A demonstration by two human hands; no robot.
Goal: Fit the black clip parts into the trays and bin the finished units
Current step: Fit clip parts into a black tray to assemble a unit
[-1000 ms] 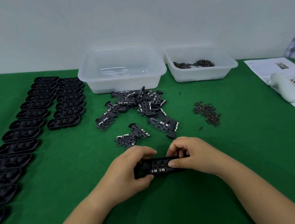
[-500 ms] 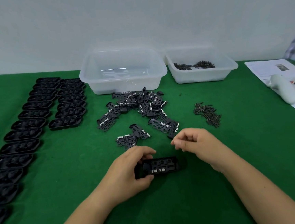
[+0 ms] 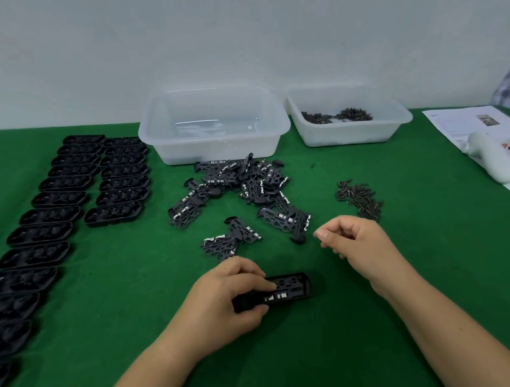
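The black oblong plastic tray with a clip part seated in it (image 3: 282, 291) lies on the green felt table (image 3: 380, 305), close in front of you. Your left hand (image 3: 226, 300) grips its left end, fingers curled over the top edge and thumb under the near edge. Your right hand (image 3: 355, 241) hovers apart from it, up and to the right, fingers curled with nothing visible in them. Just beyond lies the loose heap of black clip parts with white tabs (image 3: 241, 188), and right of it a small pile of dark screws (image 3: 360, 198). Two rows of empty black trays (image 3: 63, 207) run down your left. At the back stand a clear plastic bin (image 3: 214, 126) and a second tub holding screws (image 3: 349, 117)
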